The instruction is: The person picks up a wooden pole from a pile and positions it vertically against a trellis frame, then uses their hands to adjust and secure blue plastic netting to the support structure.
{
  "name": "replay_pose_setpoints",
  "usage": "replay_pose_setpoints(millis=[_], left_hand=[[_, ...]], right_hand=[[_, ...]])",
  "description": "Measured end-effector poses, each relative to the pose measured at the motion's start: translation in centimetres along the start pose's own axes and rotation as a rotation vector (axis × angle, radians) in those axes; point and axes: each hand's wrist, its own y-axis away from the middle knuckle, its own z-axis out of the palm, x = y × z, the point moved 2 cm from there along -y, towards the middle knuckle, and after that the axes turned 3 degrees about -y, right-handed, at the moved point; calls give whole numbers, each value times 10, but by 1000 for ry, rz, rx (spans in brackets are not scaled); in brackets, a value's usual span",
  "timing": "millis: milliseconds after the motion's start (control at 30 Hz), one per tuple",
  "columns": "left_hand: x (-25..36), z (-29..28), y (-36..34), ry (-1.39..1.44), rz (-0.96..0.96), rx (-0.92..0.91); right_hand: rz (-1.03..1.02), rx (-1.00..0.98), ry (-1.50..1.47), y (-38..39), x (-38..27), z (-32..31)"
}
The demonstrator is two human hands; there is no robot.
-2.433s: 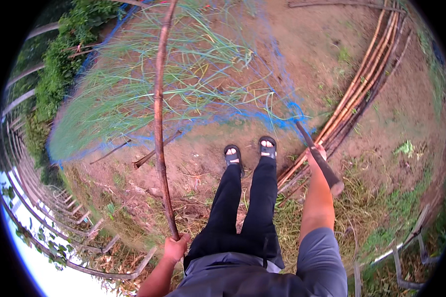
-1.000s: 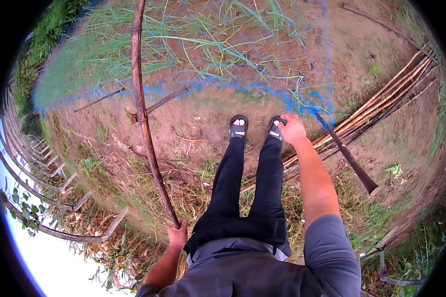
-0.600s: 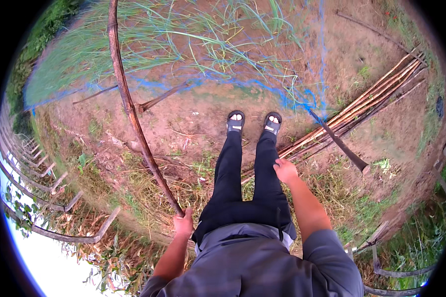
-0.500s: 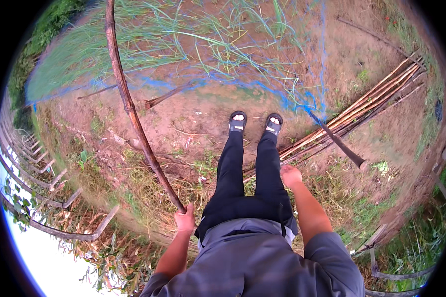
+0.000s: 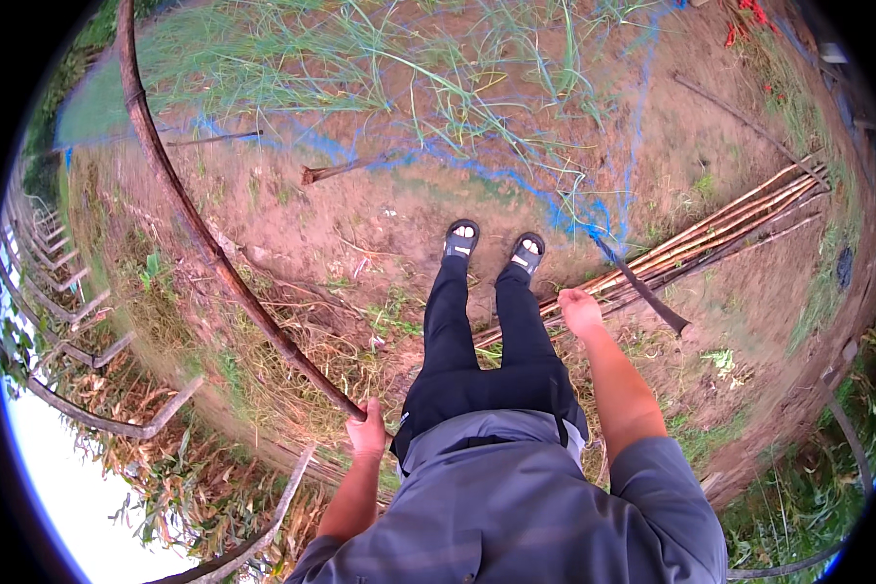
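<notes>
My left hand [image 5: 368,426] grips the lower end of a long brown pole [image 5: 200,238], which slants up past the top left edge. My right hand [image 5: 580,311] hangs at my right with its fingers curled and no object showing in it. In the picture it lies over the near end of a bundle of thin bamboo poles [image 5: 740,216] on the ground. A shorter dark stake [image 5: 642,287] slants just right of that hand, its far end in tangled blue netting [image 5: 599,216].
Long green leafy plants [image 5: 419,68] sprawl behind the netting. A short stake [image 5: 336,170] and a thin loose stick [image 5: 749,127] lie farther off. My sandalled feet [image 5: 461,237] stand on bare soil with dry grass. Angled posts [image 5: 165,414] line the left, and red items [image 5: 749,19] show top right.
My right hand has let go of the dark stake and come down beside my leg. The pole in my left hand has swung leftward at its upper part.
</notes>
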Motion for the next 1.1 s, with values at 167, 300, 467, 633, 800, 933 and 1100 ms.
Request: replay_pose_setpoints(millis=[167, 300, 467, 633, 800, 933, 1100], left_hand=[[-1, 25, 15, 68, -90, -62], [-11, 25, 11, 57, -132, -50], [-12, 21, 5, -17, -167, -54], [-39, 20, -3, -80, -190, -25], [-47, 23, -7, -93, -230, -24], [-56, 29, -14, -98, -256, -45], [-50, 39, -18, -147, -235, -26]], right_hand=[[-2, 85, 60, -36, 4, -16], [-41, 119, -4, -63, 5, -16], [-80, 96, 223, -91, -12, -24], [45, 62, 369, -119, -49, -37], [-216, 290, 397, -164, -85, -40], [-292, 397, 409, -202, -91, -44], [-303, 353, 684, -252, -80, -51]])
